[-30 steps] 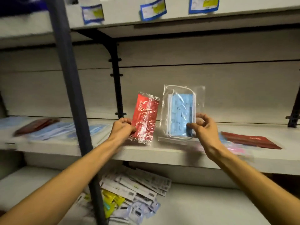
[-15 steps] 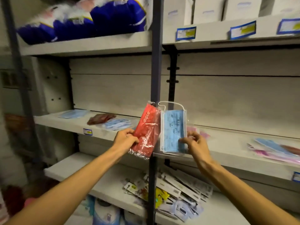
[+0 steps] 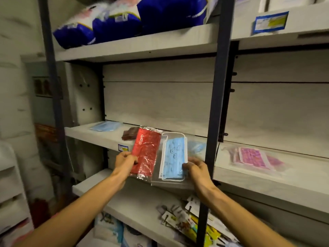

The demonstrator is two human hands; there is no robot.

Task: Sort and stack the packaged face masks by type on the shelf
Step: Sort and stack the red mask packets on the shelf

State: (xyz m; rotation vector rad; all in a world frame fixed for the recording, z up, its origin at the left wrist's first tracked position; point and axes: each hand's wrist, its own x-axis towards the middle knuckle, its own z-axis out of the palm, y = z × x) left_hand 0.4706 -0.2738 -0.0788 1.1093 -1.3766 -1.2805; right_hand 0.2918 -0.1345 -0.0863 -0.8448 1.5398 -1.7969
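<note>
With left hand [image 3: 124, 160] gripping red pack [image 3: 146, 154] and right hand [image 3: 195, 166] pinching blue pack [image 3: 173, 157], lay each squarely on matching piles left of the post [image 3: 211, 122].

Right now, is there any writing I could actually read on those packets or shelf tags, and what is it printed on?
"dipro", as best it reads, in pale letters running up the red mask packet that the left hand holds.
Blue mask packet in the right hand: only a faint pattern, no legible words.
Blue-bordered shelf tag on the top shelf edge: too blurred.
Small price tag on the middle shelf edge: too small.
Carded items on the lower shelf: blurred.
</note>
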